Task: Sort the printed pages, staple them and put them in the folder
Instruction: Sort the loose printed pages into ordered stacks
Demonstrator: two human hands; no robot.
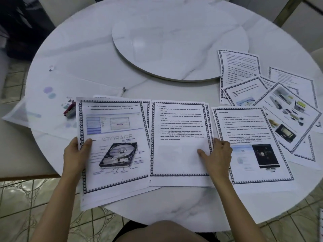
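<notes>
Three page piles (178,154) near, loose pages (288,109) fanned right, stapler (70,110) on folder (57,84)

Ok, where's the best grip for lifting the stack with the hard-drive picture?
Take the hard-drive stack by its near-left corner, from the person's side: that corner overhangs the table rim, so thumb above and fingers below can pinch it without prying sheets up. The left hand holds its left edge; the right hand pinches the middle stack.

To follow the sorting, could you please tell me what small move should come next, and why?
Probably lay the hard-drive page onto the middle stack: the left hand grips that page's edge, the right hand pinches the stack's edge, and the stapler lies untouched.
</notes>
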